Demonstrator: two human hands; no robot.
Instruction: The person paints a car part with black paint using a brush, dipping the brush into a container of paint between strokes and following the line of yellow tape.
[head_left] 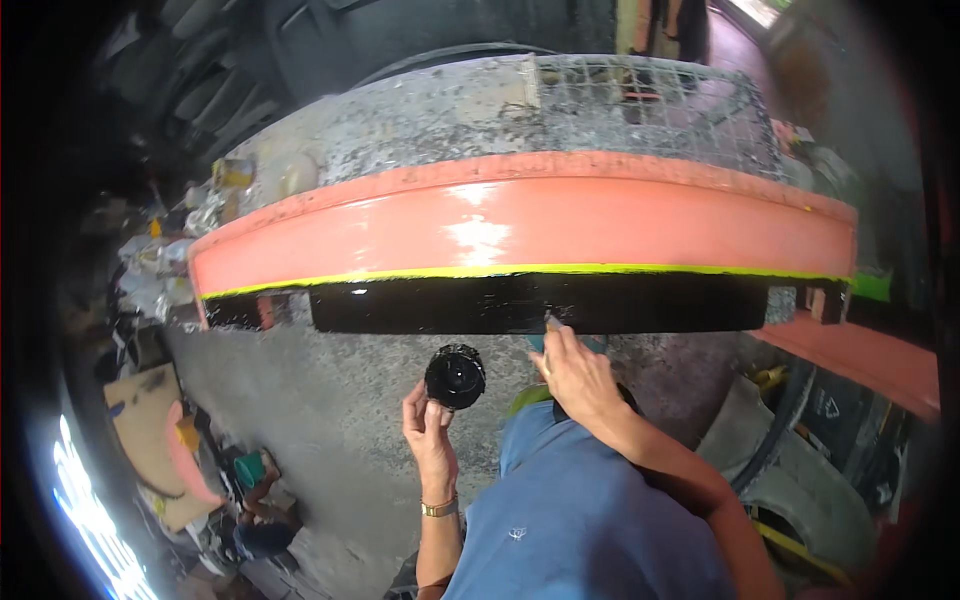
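Note:
A long bumper-like panel point(330, 225) lies across the view, glossy salmon-orange above, with a bright yellow line point(600, 268) and a wet-looking black lower band point(420, 305). My right hand point(580, 375) is closed round a small paintbrush point(551, 321), mostly hidden by the fingers. Its tip meets the black band right of the middle. Below the panel, my left hand point(428, 415) grips a round cup point(455, 377) from underneath and the side. Black paint coats the cup's rim and inside.
Behind the panel is a paint-spotted work surface with a wire grid point(650, 100). Bags and jars point(290, 175) crowd its left end. Another person point(265, 520) with a green container point(250, 467) is at lower left. Grey car parts point(800, 480) lean at lower right, beside another salmon panel point(860, 355).

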